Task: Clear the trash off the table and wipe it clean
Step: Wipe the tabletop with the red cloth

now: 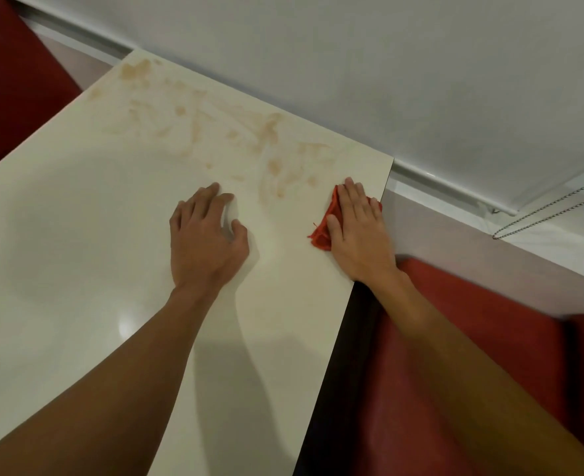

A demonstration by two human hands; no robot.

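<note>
My right hand lies flat, fingers straight and together, pressing the red cloth onto the table just beside its right edge. My left hand rests nearby, fingers loosely bent, holding nothing. Brown smears streak the cream surface beyond both hands, toward the white blind. A red seat sits below the right edge.

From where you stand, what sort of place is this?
Likely a diner or fast-food booth: a cream table smeared with brownish stains, red padded bench seats on either side, and a roller blind beside it.
</note>
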